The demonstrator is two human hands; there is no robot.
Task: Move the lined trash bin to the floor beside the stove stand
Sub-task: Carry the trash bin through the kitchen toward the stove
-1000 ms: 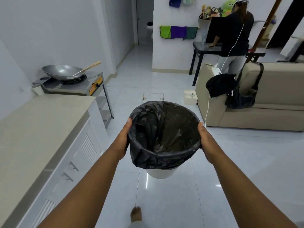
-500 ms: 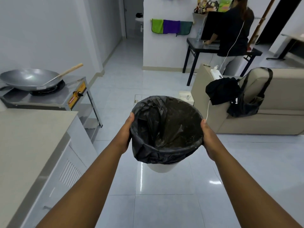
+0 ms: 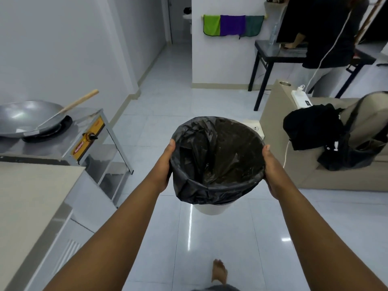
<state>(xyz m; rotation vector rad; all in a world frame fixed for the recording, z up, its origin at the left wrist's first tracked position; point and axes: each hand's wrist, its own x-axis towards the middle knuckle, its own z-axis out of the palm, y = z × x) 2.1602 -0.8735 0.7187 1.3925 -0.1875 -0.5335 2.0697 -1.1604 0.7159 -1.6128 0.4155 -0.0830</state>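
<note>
I hold a white trash bin (image 3: 212,209) lined with a black plastic bag (image 3: 216,158) in the air above the tiled floor, in the middle of the view. My left hand (image 3: 164,163) presses against its left rim and my right hand (image 3: 273,166) against its right rim. The metal stove stand (image 3: 109,143) stands to the left, a little ahead of the bin, carrying a burner and a large wok (image 3: 27,117) with a wooden-handled spatula.
A beige counter (image 3: 31,198) runs along the near left. A beige sofa (image 3: 340,175) with a black bag and clothes sits to the right. Another person stands at a black desk (image 3: 279,53) behind it. My bare foot (image 3: 219,271) shows below.
I have walked forward with the bin. The stove stand has come nearer and lies further to the left. My foot has come into view at the bottom.
</note>
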